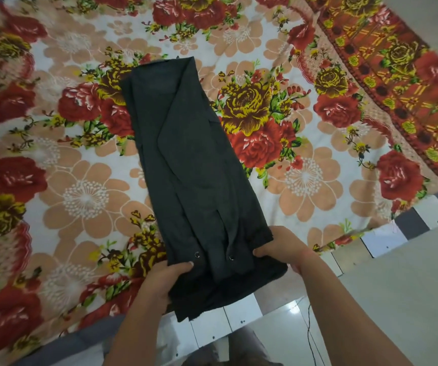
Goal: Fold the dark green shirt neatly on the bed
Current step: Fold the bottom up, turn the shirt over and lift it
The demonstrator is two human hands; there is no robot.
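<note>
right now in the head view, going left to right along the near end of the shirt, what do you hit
left hand → first snap → second snap → right hand; both hands grip the shirt

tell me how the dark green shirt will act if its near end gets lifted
Probably floppy: the dark green shirt lies in soft flat layers and its near end hangs past the bed edge. Likely light, as the left hand and right hand grip only its near edges. Its folded-in flaps may slip open.
</note>
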